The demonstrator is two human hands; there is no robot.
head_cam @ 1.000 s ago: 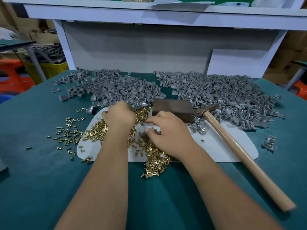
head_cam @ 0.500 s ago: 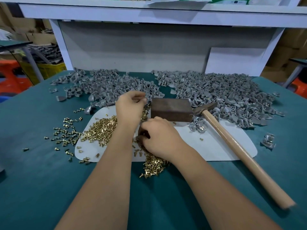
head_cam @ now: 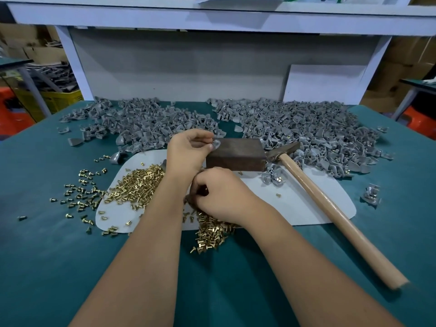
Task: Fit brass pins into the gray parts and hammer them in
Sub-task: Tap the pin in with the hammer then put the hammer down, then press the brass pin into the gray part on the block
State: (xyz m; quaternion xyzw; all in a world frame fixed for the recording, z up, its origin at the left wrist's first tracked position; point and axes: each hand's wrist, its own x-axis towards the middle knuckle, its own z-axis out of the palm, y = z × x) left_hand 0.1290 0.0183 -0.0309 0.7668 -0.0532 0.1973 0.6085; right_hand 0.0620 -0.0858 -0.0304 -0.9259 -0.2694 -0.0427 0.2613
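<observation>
A small gray part (head_cam: 216, 144) sits pinched between the thumb and curled fingers (head_cam: 205, 139) of the left hand (head_cam: 187, 153), just above the centre of the frame, at the upper left corner of the dark metal block (head_cam: 236, 155). Below it, the right hand (head_cam: 218, 193) lies knuckles-up on the heap of brass pins (head_cam: 141, 185), its fingers curled down into them; whether they grip a pin cannot be told, since the hand hides the tips. The pins spread across the left half of a pale mat (head_cam: 304, 204) and spill past its lower edge onto the green desk (head_cam: 47, 256), with loose ones scattered to the left. The block stands on the mat's upper edge. A hammer (head_cam: 330, 208) lies to the right, its head just beside the block and its wooden handle running toward the lower right of the frame. A few gray parts fitted with pins (head_cam: 273, 177) lie under the hammer's neck. Two broad piles of gray parts (head_cam: 306, 128) fill the desk across the upper middle.
</observation>
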